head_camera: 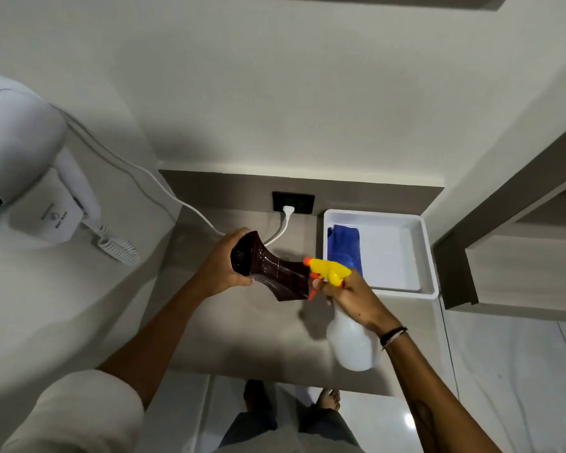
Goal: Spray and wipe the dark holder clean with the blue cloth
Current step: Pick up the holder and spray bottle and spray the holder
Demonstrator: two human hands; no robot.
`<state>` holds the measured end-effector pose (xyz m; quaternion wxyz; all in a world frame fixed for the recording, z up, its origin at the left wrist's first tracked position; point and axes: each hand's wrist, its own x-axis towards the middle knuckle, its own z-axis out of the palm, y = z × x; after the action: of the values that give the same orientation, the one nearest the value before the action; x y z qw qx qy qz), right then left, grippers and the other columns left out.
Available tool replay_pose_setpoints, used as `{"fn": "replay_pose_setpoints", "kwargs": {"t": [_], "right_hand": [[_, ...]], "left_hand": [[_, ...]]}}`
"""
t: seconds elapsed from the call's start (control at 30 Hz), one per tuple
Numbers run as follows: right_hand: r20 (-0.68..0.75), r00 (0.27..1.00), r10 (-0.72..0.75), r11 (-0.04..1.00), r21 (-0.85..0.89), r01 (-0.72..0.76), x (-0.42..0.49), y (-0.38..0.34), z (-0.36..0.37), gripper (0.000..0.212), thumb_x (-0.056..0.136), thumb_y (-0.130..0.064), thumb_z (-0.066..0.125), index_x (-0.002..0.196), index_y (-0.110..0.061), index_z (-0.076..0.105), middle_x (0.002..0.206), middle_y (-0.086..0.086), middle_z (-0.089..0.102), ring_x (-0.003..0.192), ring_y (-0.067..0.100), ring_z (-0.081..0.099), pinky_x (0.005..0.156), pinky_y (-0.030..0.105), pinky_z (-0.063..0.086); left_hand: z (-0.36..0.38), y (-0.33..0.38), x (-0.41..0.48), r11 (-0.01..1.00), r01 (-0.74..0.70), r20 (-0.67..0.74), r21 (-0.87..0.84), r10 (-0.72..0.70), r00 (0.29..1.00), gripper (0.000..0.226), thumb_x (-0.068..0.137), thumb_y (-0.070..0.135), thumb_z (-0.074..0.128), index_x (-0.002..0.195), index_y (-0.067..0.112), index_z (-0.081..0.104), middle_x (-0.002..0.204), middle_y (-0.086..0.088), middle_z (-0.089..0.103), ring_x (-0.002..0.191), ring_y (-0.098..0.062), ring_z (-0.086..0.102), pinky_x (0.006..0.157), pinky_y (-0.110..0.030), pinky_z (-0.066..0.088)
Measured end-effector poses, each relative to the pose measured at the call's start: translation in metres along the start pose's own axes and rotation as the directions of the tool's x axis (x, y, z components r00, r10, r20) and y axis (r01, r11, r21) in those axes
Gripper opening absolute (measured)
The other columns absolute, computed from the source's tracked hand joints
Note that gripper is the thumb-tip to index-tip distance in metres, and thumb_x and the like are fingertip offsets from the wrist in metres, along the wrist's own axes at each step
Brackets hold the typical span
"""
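Note:
My left hand (221,268) grips the dark brown holder (272,269) by its flared left end and holds it above the counter, tilted down to the right. My right hand (350,297) is closed around the neck of a white spray bottle (352,344) with a yellow head (329,269). The bottle's orange nozzle points at the holder and almost touches its right end. The blue cloth (343,246) lies folded in the left part of a white tray (428,256), behind the spray head.
A white wall-mounted hair dryer (23,152) hangs at the left, its coiled cord (118,246) below it. A white cable (183,204) runs to a black socket (293,202) on the back wall. A shelf unit (520,250) stands at the right. My feet show below the grey counter (242,338).

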<state>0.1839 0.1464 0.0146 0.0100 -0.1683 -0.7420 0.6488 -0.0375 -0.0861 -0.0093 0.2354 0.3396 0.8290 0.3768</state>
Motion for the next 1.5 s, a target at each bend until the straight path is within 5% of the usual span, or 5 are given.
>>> {"fn": "replay_pose_setpoints", "kwargs": {"t": [0.3,0.57,1.1,1.27,1.5], "right_hand": [[0.054,0.998,-0.016,0.967,-0.254,0.029,0.018,-0.001,0.033,0.046,0.109,-0.020,0.062,0.154,-0.026,0.057,0.098,0.002,0.076,0.056,-0.003,0.065,0.045,0.023,0.053],[0.022,0.998,-0.052,0.922,-0.383,0.057,0.024,0.001,0.034,0.046,0.108,-0.032,0.061,0.152,-0.020,0.059,0.101,-0.024,0.067,0.066,-0.026,0.062,0.057,-0.003,0.046],[-0.020,1.000,-0.012,0.946,-0.325,0.005,0.021,0.018,0.020,0.049,0.108,-0.032,0.063,0.155,-0.023,0.057,0.117,-0.014,0.066,0.068,-0.025,0.062,0.058,-0.004,0.046],[0.030,0.999,-0.034,0.933,-0.357,0.043,0.022,0.016,0.021,0.047,0.109,-0.029,0.062,0.155,-0.020,0.057,0.111,-0.014,0.066,0.067,-0.027,0.062,0.057,-0.002,0.047],[0.134,0.990,-0.050,0.917,-0.387,0.098,0.029,0.003,0.042,0.043,0.108,-0.035,0.061,0.149,-0.020,0.064,0.117,-0.005,0.077,0.071,-0.018,0.067,0.062,0.005,0.050]], "left_hand": [[-0.001,-0.007,0.004,0.997,-0.065,0.001,0.053,0.065,0.998,0.110,0.058,0.008,0.100,0.152,0.017,0.046,0.145,-0.005,0.053,0.134,-0.023,0.054,0.108,-0.028,0.047],[-0.001,-0.013,0.003,0.994,-0.077,-0.024,0.082,0.079,0.997,0.108,0.058,0.015,0.103,0.151,0.021,0.046,0.144,0.000,0.053,0.132,-0.020,0.054,0.102,-0.015,0.043],[-0.016,-0.018,-0.006,0.918,0.328,-0.100,-0.222,-0.356,0.929,0.079,0.061,0.057,0.096,0.128,0.028,0.064,0.120,0.003,0.072,0.105,-0.019,0.072,0.085,-0.033,0.062],[-0.013,-0.020,-0.005,0.855,0.404,-0.029,-0.325,-0.436,0.899,0.089,0.067,0.061,0.089,0.144,0.034,0.055,0.135,-0.005,0.068,0.117,-0.027,0.069,0.106,-0.052,0.057],[-0.019,-0.017,-0.015,0.869,0.348,0.066,-0.351,-0.348,0.935,0.091,0.057,0.037,0.098,0.137,0.055,0.060,0.137,0.010,0.069,0.127,-0.016,0.065,0.102,-0.033,0.059]]}}
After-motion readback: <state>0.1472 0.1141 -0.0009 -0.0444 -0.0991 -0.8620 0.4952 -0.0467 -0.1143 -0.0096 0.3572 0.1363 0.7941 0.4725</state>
